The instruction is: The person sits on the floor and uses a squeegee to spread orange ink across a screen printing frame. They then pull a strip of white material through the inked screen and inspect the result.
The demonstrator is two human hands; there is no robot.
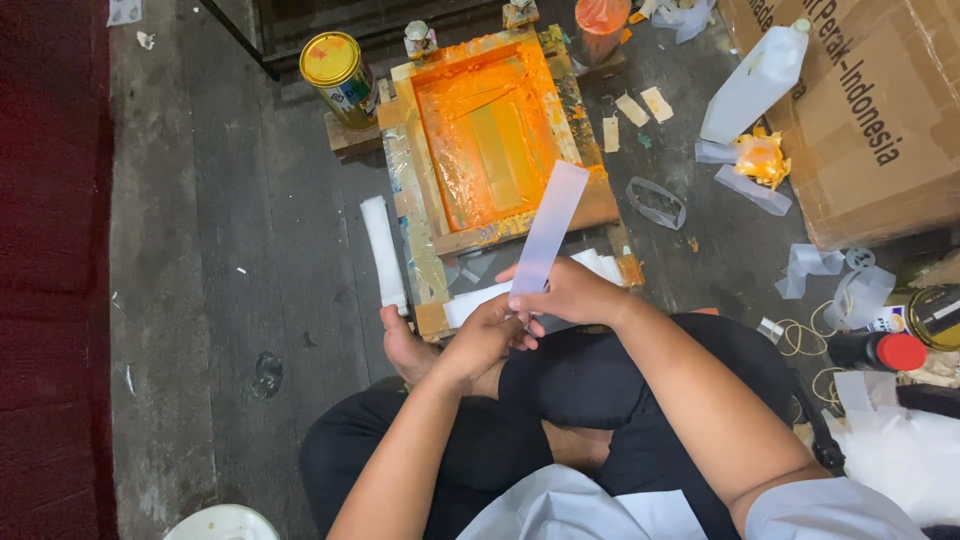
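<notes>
My right hand pinches the lower end of a long pale translucent strip, which stands up over the near edge of a wooden screen-printing frame. The frame's mesh is coated in bright orange ink. My left hand sits just below and left of the right hand, its fingers meeting the strip's bottom end beside a stack of white strips on the floor. I sit cross-legged in dark trousers.
A white roll lies left of the frame. A yellow-lidded tin stands at the back left. At the right are a white plastic bottle, a cardboard box, a red-capped bottle and scattered tape scraps.
</notes>
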